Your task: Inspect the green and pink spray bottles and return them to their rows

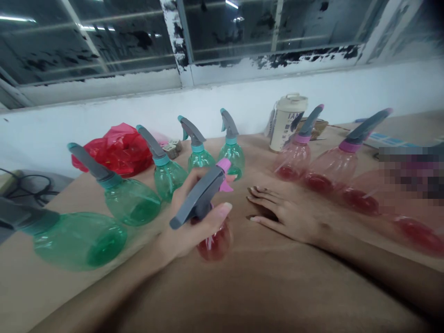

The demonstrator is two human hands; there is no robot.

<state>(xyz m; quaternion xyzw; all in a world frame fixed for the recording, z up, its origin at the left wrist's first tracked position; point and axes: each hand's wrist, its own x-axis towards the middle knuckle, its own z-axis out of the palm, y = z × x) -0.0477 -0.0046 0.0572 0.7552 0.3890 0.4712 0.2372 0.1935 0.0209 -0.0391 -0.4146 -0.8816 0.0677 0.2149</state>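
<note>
In the middle of the table, my left hand (194, 222) is wrapped round the neck of a pink spray bottle (214, 243), which has a grey head and a pink nozzle and trigger. Its lower body shows below my fingers, standing on the table. My right hand (282, 210) rests on the tabletop to the right of it, fingers stretched out and holding nothing. Green spray bottles (132, 200) form a curved row on the left. Pink spray bottles (331, 166) line the right side, the nearest ones partly behind my right forearm or blurred out.
A red plastic bag (118, 148) lies behind the green bottles. A cream lidded cup (287, 122) stands at the back near the white wall (138, 106), under the windows. Black cables (31, 185) hang by the left edge. The wooden table (222, 296) reaches the wall.
</note>
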